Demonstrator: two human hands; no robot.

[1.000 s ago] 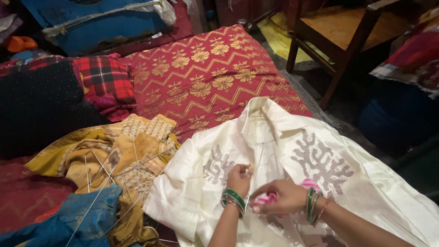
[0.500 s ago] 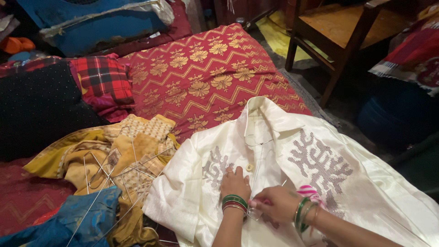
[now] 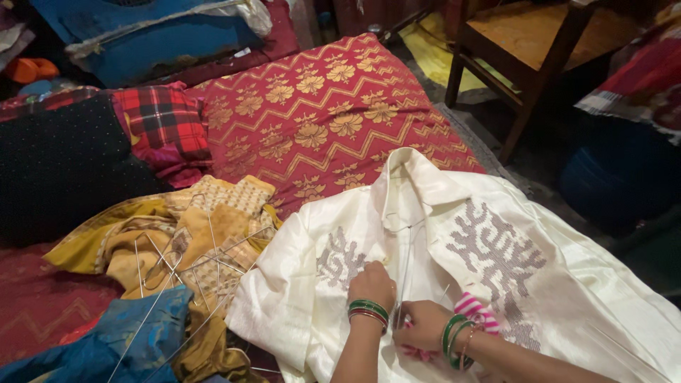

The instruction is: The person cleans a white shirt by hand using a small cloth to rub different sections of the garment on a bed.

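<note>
— Two hands down on the cream shirt (image 3: 425, 234), which lies spread on the bed, partly over the red patterned bedspread (image 3: 333, 113).
— Left hand (image 3: 370, 285) is curled, fingers pressed into the front placket. Right hand (image 3: 423, 325) is closed around something pink; I can't tell what it is.
— How far along?
— Looks like the wire hanger (image 3: 406, 245) is already inside the collar, with its wires showing at the neck. The front is open lower down, so closing it seems to be what's left.
— And against half a second ago?
— Left hand has slid slightly down the placket; right hand has tucked in closer beside it. A second ago the right hand was further out, pink showing plainly.
— Spare hangers (image 3: 191, 273) lie on the yellow garments (image 3: 163, 234), untouched.
</note>
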